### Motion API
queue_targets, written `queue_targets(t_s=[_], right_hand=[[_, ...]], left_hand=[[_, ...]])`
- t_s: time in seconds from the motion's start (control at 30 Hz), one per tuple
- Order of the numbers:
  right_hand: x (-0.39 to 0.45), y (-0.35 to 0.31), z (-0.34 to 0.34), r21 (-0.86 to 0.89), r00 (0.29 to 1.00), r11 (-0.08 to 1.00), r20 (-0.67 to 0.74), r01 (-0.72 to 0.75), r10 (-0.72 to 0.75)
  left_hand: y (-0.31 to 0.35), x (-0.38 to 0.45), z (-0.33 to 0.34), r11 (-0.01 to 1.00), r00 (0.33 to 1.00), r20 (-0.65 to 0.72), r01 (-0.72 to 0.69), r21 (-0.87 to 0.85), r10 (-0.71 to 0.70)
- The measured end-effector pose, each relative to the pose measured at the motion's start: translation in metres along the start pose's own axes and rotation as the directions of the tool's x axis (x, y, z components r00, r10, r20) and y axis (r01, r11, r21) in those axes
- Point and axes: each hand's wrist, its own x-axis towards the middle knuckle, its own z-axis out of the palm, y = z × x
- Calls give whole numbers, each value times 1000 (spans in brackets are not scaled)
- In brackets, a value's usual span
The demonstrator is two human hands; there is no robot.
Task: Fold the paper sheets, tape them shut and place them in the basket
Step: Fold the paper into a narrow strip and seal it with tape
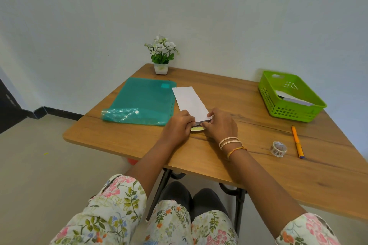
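A folded white paper sheet [190, 102] lies as a long narrow strip on the wooden table [219, 157], pointing away from me. My left hand [178, 127] and my right hand [222, 125] both pinch its near end, fingertips almost touching. A small yellowish piece of tape [197, 129] shows between the fingers at that end. The green basket [306, 109] stands at the far right with folded white paper [292, 98] inside. A roll of patterned tape [278, 148] lies on the table to the right of my right wrist.
A teal plastic folder [139, 101] lies left of the paper. An orange pen [297, 141] rests beside the tape roll. A small potted plant with white flowers [161, 55] stands at the back edge against the wall.
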Motion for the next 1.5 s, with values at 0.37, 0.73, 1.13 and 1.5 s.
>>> queue_targets(t_s=[0.37, 0.73, 1.13, 1.5], right_hand=[[6, 14, 5, -109, 986, 980, 42, 166, -163], [9, 33, -9, 264, 928, 956, 309, 128, -209], [2, 43, -6, 295, 972, 950, 170, 105, -160], [-2, 34, 6, 193, 995, 978, 54, 74, -86]], left_hand=[[2, -2, -1, 998, 998, 45, -48, -45, 50], [-3, 0, 1, 1000, 999, 30, -11, -27, 12], [-2, 1, 2, 997, 994, 86, 71, -9, -70], [-4, 3, 2, 998, 991, 121, 57, 12, -58]])
